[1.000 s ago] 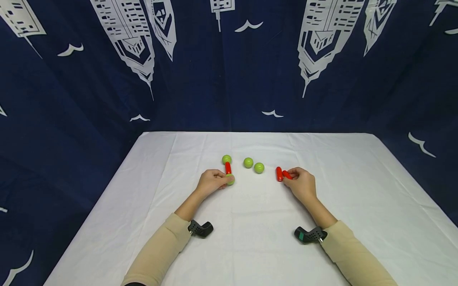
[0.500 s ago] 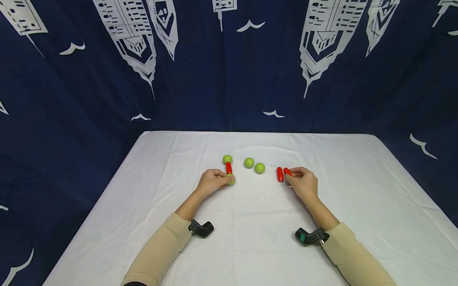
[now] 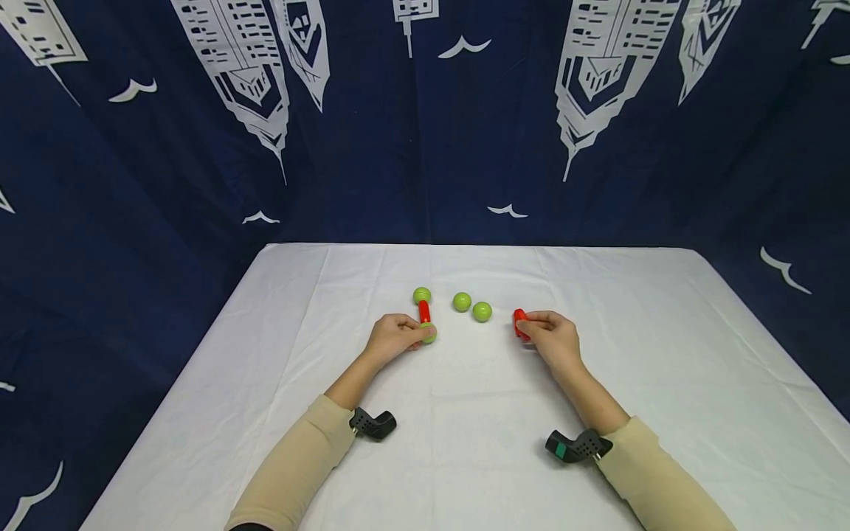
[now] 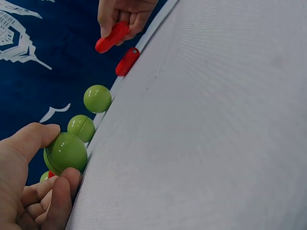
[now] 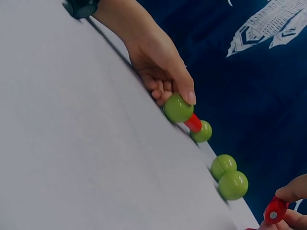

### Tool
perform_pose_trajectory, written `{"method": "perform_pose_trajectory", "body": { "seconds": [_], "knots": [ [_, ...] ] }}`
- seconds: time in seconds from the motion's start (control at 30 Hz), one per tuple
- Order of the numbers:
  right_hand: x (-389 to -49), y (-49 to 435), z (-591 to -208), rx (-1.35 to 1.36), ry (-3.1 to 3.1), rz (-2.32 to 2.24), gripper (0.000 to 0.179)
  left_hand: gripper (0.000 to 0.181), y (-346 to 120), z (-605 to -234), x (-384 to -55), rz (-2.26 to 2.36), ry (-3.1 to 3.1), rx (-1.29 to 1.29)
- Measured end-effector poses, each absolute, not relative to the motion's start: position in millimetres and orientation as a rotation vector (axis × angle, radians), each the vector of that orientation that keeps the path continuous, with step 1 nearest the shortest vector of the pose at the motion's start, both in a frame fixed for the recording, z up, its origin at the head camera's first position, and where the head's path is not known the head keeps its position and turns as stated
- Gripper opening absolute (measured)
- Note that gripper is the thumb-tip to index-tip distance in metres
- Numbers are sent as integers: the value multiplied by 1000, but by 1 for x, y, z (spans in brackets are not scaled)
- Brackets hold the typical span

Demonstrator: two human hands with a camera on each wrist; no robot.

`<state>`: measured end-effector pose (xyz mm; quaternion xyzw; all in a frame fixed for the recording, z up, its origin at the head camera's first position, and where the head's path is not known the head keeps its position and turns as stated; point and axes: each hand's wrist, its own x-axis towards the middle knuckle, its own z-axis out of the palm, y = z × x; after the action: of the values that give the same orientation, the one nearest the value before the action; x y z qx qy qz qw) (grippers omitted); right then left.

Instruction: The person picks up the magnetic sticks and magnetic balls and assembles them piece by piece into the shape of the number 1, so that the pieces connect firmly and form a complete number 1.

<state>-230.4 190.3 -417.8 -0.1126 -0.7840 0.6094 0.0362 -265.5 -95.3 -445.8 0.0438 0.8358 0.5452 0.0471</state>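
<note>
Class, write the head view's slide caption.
Left hand grips a green ball at the end of a red rod; right hand holds another rod; two balls between.

- I see a bright green ball [image 4: 69, 152] in the left fingers [image 4: 60, 199].
- Just past them, a red stick [image 3: 424, 311], then another green ball [image 3: 421, 295].
- Between left and right fingers [image 4: 106, 18], two more green balls [image 3: 462, 302] [image 3: 482, 312], one showing a thin line.
- In the right fingers, a red rod [image 4: 111, 39] with a pale grey dot [image 5: 273, 215].
- Near those, another red rod [image 4: 126, 63].
- Under the fingers, white cloth [image 3: 465, 442].
- Beyond them, dark blue curtain [image 3: 372, 147], white buildings [image 3: 249, 74].
</note>
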Motion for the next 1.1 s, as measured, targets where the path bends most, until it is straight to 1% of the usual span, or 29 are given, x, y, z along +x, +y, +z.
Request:
{"method": "perform_pose_trajectory", "body": {
  "seconds": [0.37, 0.7, 1.1],
  "knots": [
    [-225, 170, -415, -259, -2346, 2070, 32, 29, -96, -446, -266, 1655, 2562, 139],
    [-223, 153, -414, -249, -2307, 2218, 31, 29, -96, -447, -266, 1660, 2562, 152],
    [-223, 134, -419, -192, -2290, 2289, 30, 30, -96, -446, -265, 1667, 2556, 147]
  ]
}}
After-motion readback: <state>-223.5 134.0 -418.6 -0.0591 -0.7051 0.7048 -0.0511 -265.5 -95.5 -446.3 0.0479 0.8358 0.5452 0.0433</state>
